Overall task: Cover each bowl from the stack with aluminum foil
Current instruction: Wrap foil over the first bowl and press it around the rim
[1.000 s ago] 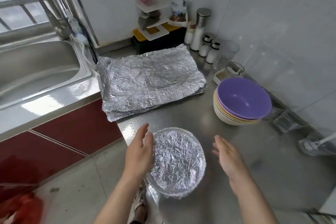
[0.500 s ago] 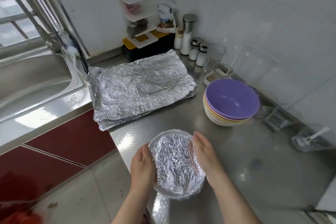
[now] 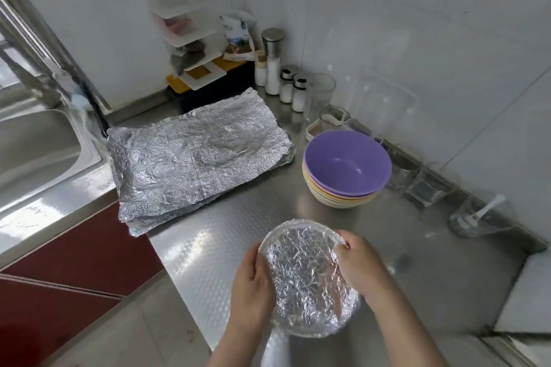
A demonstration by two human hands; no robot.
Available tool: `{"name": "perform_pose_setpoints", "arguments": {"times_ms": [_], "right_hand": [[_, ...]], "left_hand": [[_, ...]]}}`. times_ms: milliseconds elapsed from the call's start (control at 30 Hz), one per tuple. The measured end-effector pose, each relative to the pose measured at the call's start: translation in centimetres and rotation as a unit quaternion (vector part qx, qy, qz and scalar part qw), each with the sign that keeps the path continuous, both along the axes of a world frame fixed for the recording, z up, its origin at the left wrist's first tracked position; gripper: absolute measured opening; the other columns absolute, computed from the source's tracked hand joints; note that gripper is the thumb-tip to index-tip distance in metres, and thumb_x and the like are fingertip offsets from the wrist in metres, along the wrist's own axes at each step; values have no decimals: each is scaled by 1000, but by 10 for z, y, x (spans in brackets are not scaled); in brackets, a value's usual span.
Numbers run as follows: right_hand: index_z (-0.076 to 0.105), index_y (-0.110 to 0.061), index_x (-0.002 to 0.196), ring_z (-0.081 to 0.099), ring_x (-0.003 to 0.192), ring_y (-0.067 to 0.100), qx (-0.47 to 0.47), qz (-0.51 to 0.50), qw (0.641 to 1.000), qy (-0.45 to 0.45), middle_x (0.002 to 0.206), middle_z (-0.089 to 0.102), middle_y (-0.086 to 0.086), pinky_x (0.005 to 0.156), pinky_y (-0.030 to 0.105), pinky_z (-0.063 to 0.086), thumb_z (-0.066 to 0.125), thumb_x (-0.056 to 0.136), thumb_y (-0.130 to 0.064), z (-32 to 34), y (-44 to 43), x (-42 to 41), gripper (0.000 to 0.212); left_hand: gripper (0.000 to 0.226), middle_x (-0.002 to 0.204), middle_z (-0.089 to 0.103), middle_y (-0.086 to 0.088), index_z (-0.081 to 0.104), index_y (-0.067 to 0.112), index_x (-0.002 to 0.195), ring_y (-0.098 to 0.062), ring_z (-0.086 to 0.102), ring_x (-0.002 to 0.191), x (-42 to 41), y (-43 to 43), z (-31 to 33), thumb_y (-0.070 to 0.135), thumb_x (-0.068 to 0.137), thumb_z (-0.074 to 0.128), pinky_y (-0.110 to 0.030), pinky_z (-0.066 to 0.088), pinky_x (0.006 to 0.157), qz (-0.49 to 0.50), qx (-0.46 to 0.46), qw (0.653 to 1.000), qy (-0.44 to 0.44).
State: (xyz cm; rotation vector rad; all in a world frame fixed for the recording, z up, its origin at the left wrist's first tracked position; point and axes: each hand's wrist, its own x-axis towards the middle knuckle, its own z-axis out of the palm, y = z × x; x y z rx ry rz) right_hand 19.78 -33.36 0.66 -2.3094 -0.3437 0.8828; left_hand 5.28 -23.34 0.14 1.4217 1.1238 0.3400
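Foil-covered bowl point(image 3: 310, 280), just the one, down at the near edge of the steel counter point(image 3: 208, 247), its crinkled cover pulled tight across the top and wrapped over the rim. Two hands on it, one each side. Left hand point(image 3: 252, 280) laid against the left rim, fingers close to straight, pressing the cover in. Right hand point(image 3: 360, 265) on the right rim, fingers curled over the far-right edge and gripping it. Farther back and to the right, one stack of bowls point(image 3: 346, 170), uncovered: purple on top, then at least three more rims counted under it, pinkish, yellow, cream at the bottom. Well apart from the covered one. Left of the stack, one pile of foil sheets point(image 3: 196, 158) lying flat, at least two layers showing at the near corner; exact number impossible to tell. Beyond the pile, against the far wall, one white tiered rack point(image 3: 193, 39). Right of that, four seasoning containers in a row: one tall steel-capped grinder point(image 3: 272, 59), one short bottle point(image 3: 260, 74) beside it, two small shakers point(image 3: 287, 85). One sink point(image 3: 35, 140) off at the far left. Along the right wall, several clear glass jars point(image 3: 477, 217), too blurred for a firm count.
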Motion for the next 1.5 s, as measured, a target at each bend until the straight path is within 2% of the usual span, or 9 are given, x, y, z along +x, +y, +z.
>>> {"name": "perform_pose_setpoints", "arguments": {"times_ms": [133, 267, 433, 533, 700, 800, 967, 1233, 1500], "right_hand": [[66, -21, 113, 46, 50, 0, 24, -2, 1000, 10, 80, 63, -3, 47, 17, 34, 43, 94, -9, 7, -14, 19, 33], [62, 3, 115, 64, 99, 31, 68, -79, 995, 3, 107, 68, 18, 83, 35, 47, 57, 93, -24, 15, -21, 44, 35], [67, -20, 91, 64, 92, 21, 51, -59, 993, 83, 96, 70, 5, 90, 36, 47, 54, 96, -38, 27, -31, 65, 23], [70, -14, 100, 64, 81, 19, 32, 43, 990, 129, 88, 73, 3, 79, 30, 46, 54, 96, -38, 23, -33, 53, 29], [67, -22, 108, 69, 92, 28, 144, -18, 962, 231, 100, 74, 7, 80, 39, 53, 58, 95, -30, 11, -15, 28, 18], [63, -29, 115, 66, 85, 21, 189, -69, 926, 319, 107, 72, 6, 73, 37, 55, 59, 92, -35, 8, 6, 10, 24], [60, -29, 122, 66, 104, 28, 230, -99, 909, 334, 110, 72, 1, 92, 55, 50, 53, 92, -43, -7, 38, -15, 33], [56, -27, 127, 62, 111, 35, 252, -17, 861, 441, 123, 66, 10, 85, 48, 52, 89, 36, -63, 8, 103, -19, 103], [51, -19, 135, 59, 117, 35, 304, -20, 855, 420, 129, 61, 14, 93, 49, 50, 90, 44, -54, 29, 221, 6, 105]], "left_hand": [[22, 99, 66, 19, 56, 41, 103, -9, 63, 97, 7, -4, 6, 26, 104, 41, -29, 47, 84, -105, 26, 993, 47], [29, 111, 68, 3, 48, 41, 116, -19, 67, 96, 13, 6, 12, 17, 104, 38, -41, 53, 91, -179, -5, 981, 78], [35, 90, 75, 2, 57, 33, 115, -25, 72, 85, 15, 8, 19, 8, 105, 36, -52, 56, 81, -172, -115, 978, 40], [35, 83, 76, 4, 58, 27, 112, -12, 71, 70, 13, 8, 22, 2, 104, 35, -36, 59, 64, -149, -131, 980, 24], [41, 82, 75, 3, 60, 36, 110, -13, 70, 72, -3, 39, 23, 2, 103, 38, -37, 59, 68, -113, -142, 983, 37], [42, 94, 75, -6, 60, 38, 118, -21, 69, 82, -16, 69, 21, 4, 102, 41, -42, 59, 73, -80, -144, 985, 45], [39, 98, 74, -8, 58, 42, 117, -20, 69, 84, -29, 97, 19, 9, 103, 43, -42, 60, 77, -67, -146, 986, 41], [36, 118, 64, 2, 54, 50, 122, -19, 59, 111, -50, 180, 28, 21, 101, 48, -48, 52, 96, -74, -82, 994, 21], [29, 117, 69, 4, 60, 38, 125, -14, 64, 108, -49, 291, 38, 38, 104, 39, -42, 54, 92, -10, -77, 992, -96]]}}
